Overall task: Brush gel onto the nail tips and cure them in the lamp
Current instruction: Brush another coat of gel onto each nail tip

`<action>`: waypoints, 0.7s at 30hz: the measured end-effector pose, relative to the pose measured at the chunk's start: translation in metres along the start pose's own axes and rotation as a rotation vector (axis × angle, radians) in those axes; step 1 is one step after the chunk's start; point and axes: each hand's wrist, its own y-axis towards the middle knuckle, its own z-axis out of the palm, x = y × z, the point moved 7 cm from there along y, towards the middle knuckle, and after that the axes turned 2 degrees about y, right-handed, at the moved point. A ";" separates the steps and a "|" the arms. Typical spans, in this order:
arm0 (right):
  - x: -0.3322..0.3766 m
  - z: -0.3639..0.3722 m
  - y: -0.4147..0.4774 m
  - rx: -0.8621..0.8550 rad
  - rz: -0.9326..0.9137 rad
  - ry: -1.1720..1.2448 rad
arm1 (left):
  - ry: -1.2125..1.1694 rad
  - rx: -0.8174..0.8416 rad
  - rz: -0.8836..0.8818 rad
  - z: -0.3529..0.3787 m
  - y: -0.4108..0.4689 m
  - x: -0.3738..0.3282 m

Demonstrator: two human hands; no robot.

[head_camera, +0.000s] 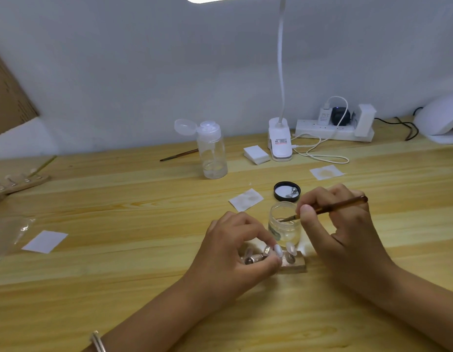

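Nail tips (278, 250) stand on a wooden holder (296, 264) gripped by the left hand (235, 247); the right hand (334, 226) pinches a brush (339, 205), bristles apparently inside the gel jar (284, 231).

Pale-wood table (118, 250), visible grain, smooth, low sheen. Clear glossy jar (284, 229), plastic or glass, can't tell. Amber translucent brush (334, 205) handle, glossy. Black plastic lid (277, 193) w/ shiny liner. Pale nail tips (278, 250), glossy. Matt bare-wood block (296, 264) under them. White matt wipes (245, 200), paper or cloth unclear. Clear plastic pump bottle (212, 153). Shiny metal bangle (98, 341).
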 end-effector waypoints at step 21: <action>0.006 -0.012 -0.001 -0.102 -0.039 0.034 | 0.237 -0.135 0.265 0.004 -0.003 -0.016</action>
